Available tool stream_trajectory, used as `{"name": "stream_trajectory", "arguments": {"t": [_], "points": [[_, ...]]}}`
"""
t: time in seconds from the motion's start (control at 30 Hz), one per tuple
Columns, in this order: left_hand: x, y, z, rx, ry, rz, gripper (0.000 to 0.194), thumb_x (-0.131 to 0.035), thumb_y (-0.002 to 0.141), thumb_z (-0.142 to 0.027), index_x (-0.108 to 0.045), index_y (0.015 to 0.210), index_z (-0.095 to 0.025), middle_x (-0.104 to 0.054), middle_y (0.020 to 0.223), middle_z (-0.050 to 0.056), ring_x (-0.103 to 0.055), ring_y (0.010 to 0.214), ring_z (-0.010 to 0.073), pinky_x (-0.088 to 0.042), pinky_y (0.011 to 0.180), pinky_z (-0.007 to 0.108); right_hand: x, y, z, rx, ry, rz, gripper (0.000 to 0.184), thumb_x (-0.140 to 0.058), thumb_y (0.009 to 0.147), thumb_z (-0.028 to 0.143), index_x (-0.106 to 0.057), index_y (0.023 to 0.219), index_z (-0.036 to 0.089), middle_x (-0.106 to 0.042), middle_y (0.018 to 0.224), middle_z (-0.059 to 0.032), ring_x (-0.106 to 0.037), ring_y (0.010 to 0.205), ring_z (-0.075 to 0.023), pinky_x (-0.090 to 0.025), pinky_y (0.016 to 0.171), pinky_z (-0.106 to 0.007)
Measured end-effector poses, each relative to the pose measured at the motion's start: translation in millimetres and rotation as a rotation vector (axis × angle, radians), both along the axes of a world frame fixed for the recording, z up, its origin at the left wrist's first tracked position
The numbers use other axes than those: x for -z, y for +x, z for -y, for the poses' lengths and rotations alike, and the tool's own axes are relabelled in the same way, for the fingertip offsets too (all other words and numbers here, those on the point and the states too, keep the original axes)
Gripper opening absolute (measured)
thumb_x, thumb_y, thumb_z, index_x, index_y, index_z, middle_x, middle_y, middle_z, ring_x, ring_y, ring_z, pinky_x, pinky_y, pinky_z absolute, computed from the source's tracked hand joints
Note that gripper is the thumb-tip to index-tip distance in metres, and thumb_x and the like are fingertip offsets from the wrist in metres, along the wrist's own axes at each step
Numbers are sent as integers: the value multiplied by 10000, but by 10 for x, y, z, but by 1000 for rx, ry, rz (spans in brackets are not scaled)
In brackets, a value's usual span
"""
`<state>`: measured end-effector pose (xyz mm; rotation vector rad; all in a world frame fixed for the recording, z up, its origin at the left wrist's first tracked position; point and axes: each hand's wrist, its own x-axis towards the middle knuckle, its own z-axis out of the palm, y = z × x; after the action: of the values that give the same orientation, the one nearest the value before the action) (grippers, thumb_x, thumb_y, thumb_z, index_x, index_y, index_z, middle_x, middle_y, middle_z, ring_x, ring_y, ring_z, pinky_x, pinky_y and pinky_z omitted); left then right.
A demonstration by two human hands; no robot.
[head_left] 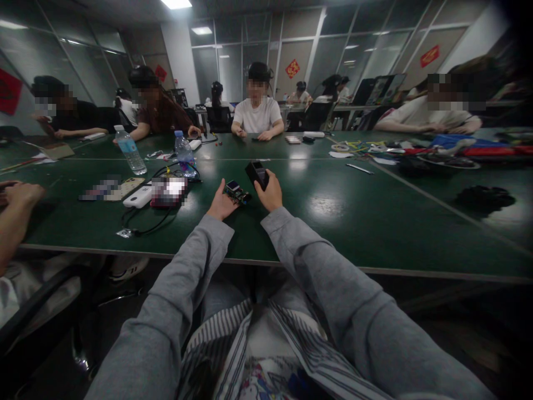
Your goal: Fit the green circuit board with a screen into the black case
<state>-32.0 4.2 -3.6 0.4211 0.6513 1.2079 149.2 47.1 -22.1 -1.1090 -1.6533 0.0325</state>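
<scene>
My left hand (pixel 220 204) rests on the green table (pixel 333 222) with its fingers around a small green circuit board (pixel 236 192) that carries a little blue screen. My right hand (pixel 270 194) is closed on a small black box-shaped device (pixel 257 173), held tilted just above the table, right beside the board. Both arms wear grey sleeves and reach forward from my lap.
Left of my hands lie a white power bank (pixel 137 198), a black cable (pixel 144 222) and two water bottles (pixel 130 150). Another person's hand (pixel 23 194) rests at the far left edge. Several people sit along the far side. Clutter covers the right end of the table (pixel 416 153).
</scene>
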Motion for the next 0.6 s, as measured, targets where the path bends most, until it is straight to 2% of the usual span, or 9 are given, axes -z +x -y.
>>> {"name": "stream_trajectory", "arguments": {"t": [0.13, 0.23, 0.43, 0.6], "points": [[13, -24, -33, -19, -10, 21, 549, -502, 861, -627, -636, 1019, -118, -693, 876, 132, -684, 828, 225, -531, 803, 349, 100, 45, -75, 55, -149, 82, 567, -573, 851, 347, -447, 1336, 79, -564, 1299, -222, -545, 1203, -327, -437, 1029, -504], [27, -47, -54, -43, -3, 30, 533, -510, 861, -619, -637, 1002, -121, -694, 867, 127, -683, 815, 221, -533, 798, 345, 123, 47, -78, 77, -228, 145, 574, -590, 838, 317, -460, 1330, 51, -571, 1287, -233, -549, 1194, -339, -448, 1010, -495], [53, -65, -77, -54, 4, 47, 528, -517, 856, -619, -635, 1006, -126, -699, 868, 125, -682, 789, 216, -536, 789, 351, 117, 42, -51, 98, -302, 237, 573, -576, 850, 339, -465, 1330, 47, -583, 1263, -230, -553, 1177, -338, -460, 984, -483], [57, -67, -82, -59, -6, 62, 534, -522, 855, -615, -637, 1044, -129, -699, 861, 123, -683, 794, 222, -535, 791, 353, 132, 42, -45, 111, -302, 320, 571, -592, 834, 341, -482, 1326, 71, -592, 1244, -210, -552, 1159, -337, -468, 967, -477]]}}
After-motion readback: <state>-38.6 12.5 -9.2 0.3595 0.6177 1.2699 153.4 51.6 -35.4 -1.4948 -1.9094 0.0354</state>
